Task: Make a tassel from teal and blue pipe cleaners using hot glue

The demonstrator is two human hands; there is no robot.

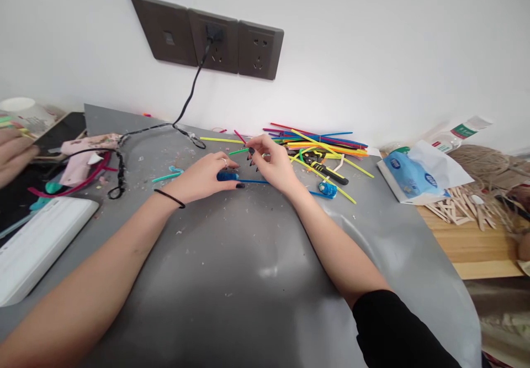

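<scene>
My left hand (207, 177) wraps its fingers and thumb round a blue coiled piece (227, 176) on the grey mat. From that piece a blue stem (254, 181) runs right, passing under my right hand (271, 163). The fingers of my right hand are bent together above the stem; whether something small is between them I cannot make out. Right of my right wrist lies a second blue coil (327, 189) with a short blue stem. Behind my right hand is a pile of coloured stems (331, 144), with black and yellow pliers (329, 172) by it.
A white power strip (45, 246) and pink items (77, 166) lie at left, near another person's hand (14, 155). A black cord (192, 89) hangs from the wall socket. At right are a tissue pack (414, 174), wooden sticks (459, 205) and twine (476, 161).
</scene>
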